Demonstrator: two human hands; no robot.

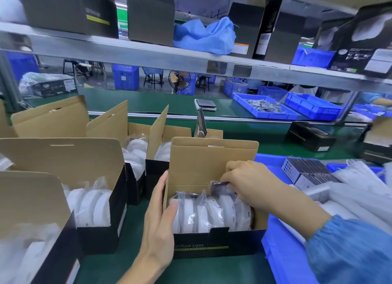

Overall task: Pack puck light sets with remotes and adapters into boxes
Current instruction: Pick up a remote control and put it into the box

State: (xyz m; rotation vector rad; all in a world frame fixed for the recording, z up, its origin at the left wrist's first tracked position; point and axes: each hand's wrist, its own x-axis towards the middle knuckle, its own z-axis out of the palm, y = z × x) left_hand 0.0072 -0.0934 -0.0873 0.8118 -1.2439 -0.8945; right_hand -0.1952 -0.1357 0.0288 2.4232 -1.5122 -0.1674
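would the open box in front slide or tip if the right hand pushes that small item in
Probably neither. The left hand braces the open box, and the bagged puck lights likely weigh it down. Its raised lid looks like thin cardboard, apt to flex.

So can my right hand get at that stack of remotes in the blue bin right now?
Probably, but not while it's busy: the right hand pinches a small dark part over the open box. The stack of remotes sits uncovered just beyond it in the blue bin, with nothing between.
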